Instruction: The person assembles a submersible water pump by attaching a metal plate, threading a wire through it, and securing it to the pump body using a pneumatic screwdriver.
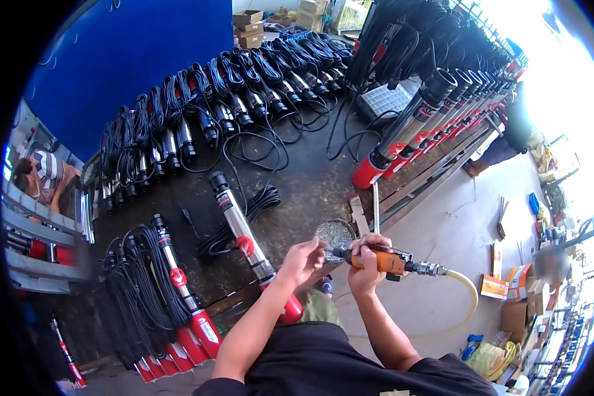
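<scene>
My right hand (367,264) is closed round an orange air screwdriver (389,262), with a pale hose (474,290) joined to its back end. The tool's dark tip points left, toward my left hand (303,261). My left fingers are drawn together close to that tip; whatever they pinch is too small to make out. Just beyond the hands sits a round dish of small metal pieces, probably screws (334,232). Left of my left hand, a steel submersible pump (234,218) with a black top and red base lies slanting on the bench, near a coiled black cable (263,201).
Rows of cabled pumps (244,109) line the bench's far side. More pumps (409,132) stand at the right edge, beside a grey compartment box (384,100). At lower left is another group of pumps (178,277). Cartons (515,317) lie on the floor. Other people are at left and right.
</scene>
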A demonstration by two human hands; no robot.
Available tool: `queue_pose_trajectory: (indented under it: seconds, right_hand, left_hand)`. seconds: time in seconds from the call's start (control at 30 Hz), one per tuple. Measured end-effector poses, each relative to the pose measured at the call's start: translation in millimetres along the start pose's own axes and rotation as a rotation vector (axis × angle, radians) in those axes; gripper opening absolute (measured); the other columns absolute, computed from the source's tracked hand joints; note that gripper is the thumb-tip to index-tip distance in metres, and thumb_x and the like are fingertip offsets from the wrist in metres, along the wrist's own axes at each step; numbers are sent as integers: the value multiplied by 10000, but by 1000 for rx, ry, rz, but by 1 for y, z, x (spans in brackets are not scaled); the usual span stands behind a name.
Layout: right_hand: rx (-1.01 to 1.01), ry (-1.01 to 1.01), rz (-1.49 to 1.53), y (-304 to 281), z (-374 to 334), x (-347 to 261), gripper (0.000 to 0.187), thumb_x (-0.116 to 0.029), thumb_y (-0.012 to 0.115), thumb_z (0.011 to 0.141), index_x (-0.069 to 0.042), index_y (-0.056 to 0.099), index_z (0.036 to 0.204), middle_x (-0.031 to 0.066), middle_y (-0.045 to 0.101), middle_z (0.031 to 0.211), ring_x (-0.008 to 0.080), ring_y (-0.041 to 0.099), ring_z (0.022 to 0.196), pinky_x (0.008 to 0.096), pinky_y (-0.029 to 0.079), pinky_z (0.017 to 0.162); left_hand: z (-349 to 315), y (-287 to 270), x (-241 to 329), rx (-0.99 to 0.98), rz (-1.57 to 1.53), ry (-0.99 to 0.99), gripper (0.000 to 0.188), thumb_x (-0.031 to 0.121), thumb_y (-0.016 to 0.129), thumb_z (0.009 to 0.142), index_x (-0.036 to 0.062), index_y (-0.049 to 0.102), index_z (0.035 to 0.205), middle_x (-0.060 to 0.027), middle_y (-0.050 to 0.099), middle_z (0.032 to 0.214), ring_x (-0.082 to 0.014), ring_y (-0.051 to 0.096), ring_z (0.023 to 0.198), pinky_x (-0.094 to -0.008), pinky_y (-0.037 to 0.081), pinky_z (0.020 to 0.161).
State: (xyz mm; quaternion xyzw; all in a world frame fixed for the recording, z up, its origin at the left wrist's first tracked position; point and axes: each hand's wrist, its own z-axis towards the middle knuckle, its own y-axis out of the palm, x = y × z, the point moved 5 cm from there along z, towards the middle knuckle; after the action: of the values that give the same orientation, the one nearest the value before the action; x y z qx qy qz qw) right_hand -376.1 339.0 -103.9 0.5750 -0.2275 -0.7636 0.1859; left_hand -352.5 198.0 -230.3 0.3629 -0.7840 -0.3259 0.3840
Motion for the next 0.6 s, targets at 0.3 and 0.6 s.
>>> queue_pose_trajectory:
  seconds: [0.3,0.6]
  right_hand:
    - [-50,113,119,39,-19,23,199,3,536,818,-44,510,1009,91,511,911,175,531,705,383,485,738]
    - [-211,165,-8,41,-70,61,168,-52,546,852,-48,478,1006,106,507,899,186,542,701,369,505,711]
  left_hand:
    - [-68,-10,19,-31,-200,151,291,219,547,1049,-43,662,1098,-72,671,813,-138,594,676,-263,450,595]
    - [-98,-70,-24,325,-398,97,262,288,667,982,28,679,947,-10,614,739,-99,541,589,-222,398,525]
